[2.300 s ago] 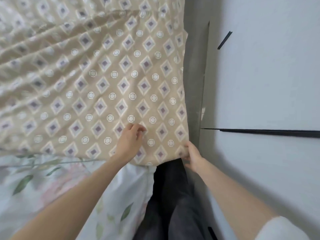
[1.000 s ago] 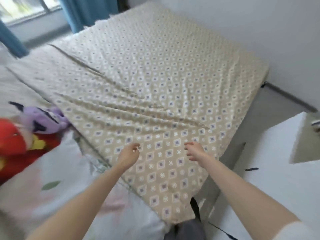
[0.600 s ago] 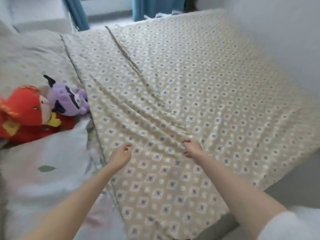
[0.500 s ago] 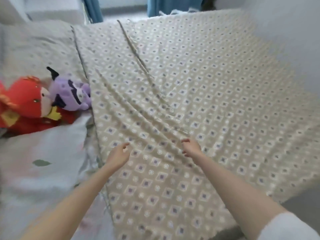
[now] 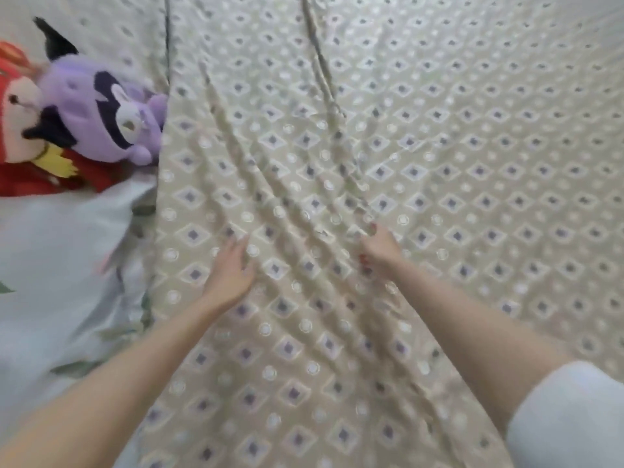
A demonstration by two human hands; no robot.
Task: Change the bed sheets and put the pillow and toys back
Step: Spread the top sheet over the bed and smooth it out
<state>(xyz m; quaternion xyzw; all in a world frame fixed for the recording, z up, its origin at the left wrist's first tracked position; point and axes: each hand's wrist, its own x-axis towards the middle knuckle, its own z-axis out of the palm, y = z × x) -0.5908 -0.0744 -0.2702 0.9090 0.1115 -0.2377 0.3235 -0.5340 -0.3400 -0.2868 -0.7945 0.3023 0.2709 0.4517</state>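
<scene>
A beige bed sheet (image 5: 456, 157) with a diamond and circle print covers the bed and fills most of the view. Long creases run diagonally across its middle. My left hand (image 5: 229, 268) rests on the sheet with its fingers loosely extended. My right hand (image 5: 378, 248) lies a little to the right, fingers curled, pinching a fold where the creases meet. A purple plush toy (image 5: 101, 109) lies at the sheet's left edge, leaning on a red plush toy (image 5: 20, 130).
A white fabric with a leaf and flower print (image 5: 57, 258) lies at the lower left, under the toys and beside the beige sheet. More patterned cloth (image 5: 118, 28) shows behind the toys at the top left.
My view has dropped and closed in on the sheet; the window and wall have left the frame. Both hands moved from the bed's corner edge to the creased middle of the sheet.
</scene>
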